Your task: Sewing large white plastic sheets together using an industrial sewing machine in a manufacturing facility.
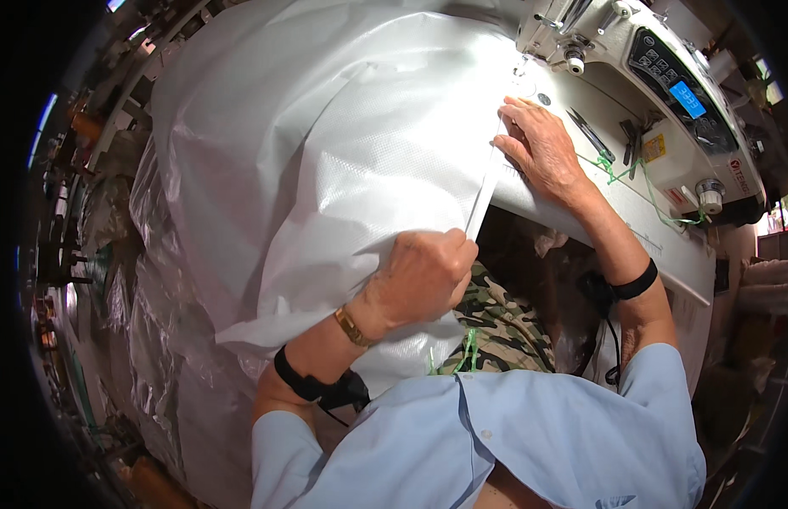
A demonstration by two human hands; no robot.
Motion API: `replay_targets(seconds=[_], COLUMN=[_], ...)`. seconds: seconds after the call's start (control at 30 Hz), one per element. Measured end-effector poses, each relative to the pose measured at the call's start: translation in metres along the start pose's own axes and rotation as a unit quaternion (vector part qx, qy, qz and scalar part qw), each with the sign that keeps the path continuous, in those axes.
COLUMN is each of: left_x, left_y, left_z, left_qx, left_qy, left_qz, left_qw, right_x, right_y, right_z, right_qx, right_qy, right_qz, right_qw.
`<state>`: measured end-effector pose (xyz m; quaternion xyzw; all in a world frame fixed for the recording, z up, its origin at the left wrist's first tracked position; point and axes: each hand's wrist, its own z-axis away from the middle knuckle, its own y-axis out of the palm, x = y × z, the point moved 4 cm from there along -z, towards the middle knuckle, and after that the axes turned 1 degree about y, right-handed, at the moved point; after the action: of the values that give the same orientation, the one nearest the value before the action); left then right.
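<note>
White woven plastic sheet (368, 161), slick and stiff-looking, spread over the left of the surface (580, 219) and draped toward the lap. Its folded edge (482, 197) runs from near the sewing machine (708, 161) back to the person. Left hand (423, 271): fingers curled tight around that edge. Right hand (540, 153): thumb and forefinger at the edge, nearer the needle area (519, 71), narrow gap; cannot tell whether they pinch or merely steady it.

Risks, as I judge them: fold could slip or unroll if the left grip slackens. Heavy bulk hanging to the left could drag the edge off line. Right fingertips would be at risk if they strayed under the needle. Loose green thread (613, 171), lying by the dark slim tool (591, 136), might snag on a sleeve or wrist.

Hard to make out: needle tip, lost in glare. Left fingertips, tucked behind the knuckles. Underside of the sheet, hidden. Far edge, cut off at the top. Rim clutter, too dark to sort.
</note>
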<state>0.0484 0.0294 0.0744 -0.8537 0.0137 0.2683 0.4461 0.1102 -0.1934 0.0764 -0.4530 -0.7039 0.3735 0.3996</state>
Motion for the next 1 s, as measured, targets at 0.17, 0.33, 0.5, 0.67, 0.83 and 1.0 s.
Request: replay_targets(seconds=[0.17, 0.33, 0.5, 0.67, 0.83, 1.0], left_x=[0.012, 0.028, 0.052, 0.079, 0.112, 0.083], left_y=[-0.003, -0.002, 0.006, 0.015, 0.023, -0.012], left_z=[-0.041, -0.082, -0.125, -0.158, -0.176, -0.141], left_qx=[0.043, 0.069, 0.062, 0.009, 0.020, 0.030], left_qy=[0.003, 0.007, 0.005, 0.013, -0.045, -0.097], left_qz=[-0.032, -0.085, -0.092, -0.112, -0.116, 0.087], left_qw=[0.999, 0.994, 0.994, 0.994, 0.992, 0.991], right_x=[-0.005, -0.006, -0.010, -0.012, -0.013, -0.020], right_y=[0.001, -0.002, -0.001, -0.004, -0.003, -0.002], right_z=[0.001, -0.003, -0.005, -0.007, -0.011, -0.009], right_qx=[-0.008, -0.005, -0.002, -0.046, -0.039, -0.045], right_qy=[0.003, 0.009, 0.025, 0.010, 0.055, 0.055], right_qz=[-0.001, -0.031, -0.063, -0.056, -0.073, -0.072], right_qw=[1.000, 0.999, 0.998, 0.997, 0.995, 0.995])
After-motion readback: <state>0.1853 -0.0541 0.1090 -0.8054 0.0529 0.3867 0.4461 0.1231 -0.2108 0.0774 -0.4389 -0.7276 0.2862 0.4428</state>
